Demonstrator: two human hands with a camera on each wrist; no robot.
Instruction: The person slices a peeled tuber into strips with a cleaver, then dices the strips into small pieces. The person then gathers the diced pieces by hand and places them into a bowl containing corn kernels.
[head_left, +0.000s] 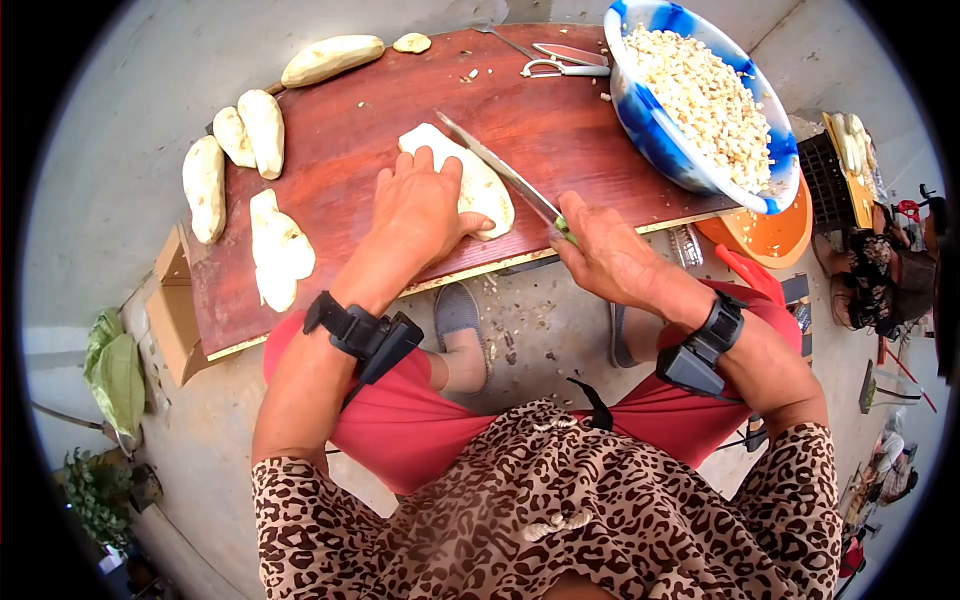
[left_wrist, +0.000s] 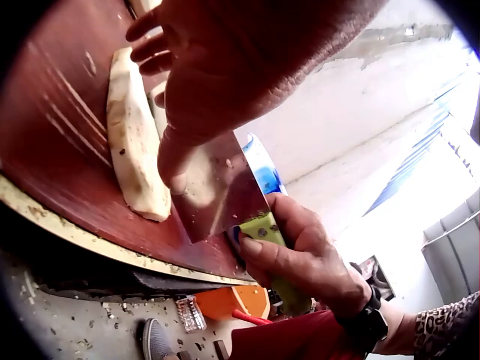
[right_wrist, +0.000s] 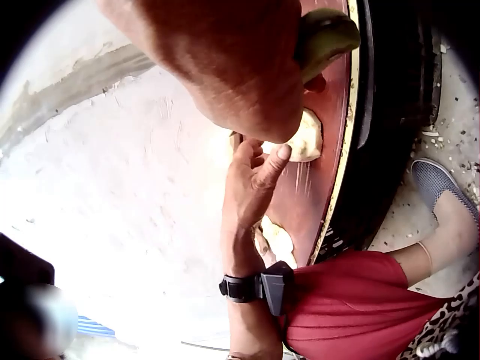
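A pale peeled piece lies on the red-brown board, with the left hand resting on it, fingers spread over its top and thumb at its lower edge. The right hand grips the green handle of a wide-bladed knife. In the head view the blade stands close along the right side of the piece. The left wrist view shows the blade beside the left thumb and the piece; whether blade and piece touch, I cannot tell.
More peeled pieces lie along the board's left and far edges. A blue-and-white basin of small cubes stands at the right, near scissors. An orange bowl is below the basin. The board's near edge is above the person's knees.
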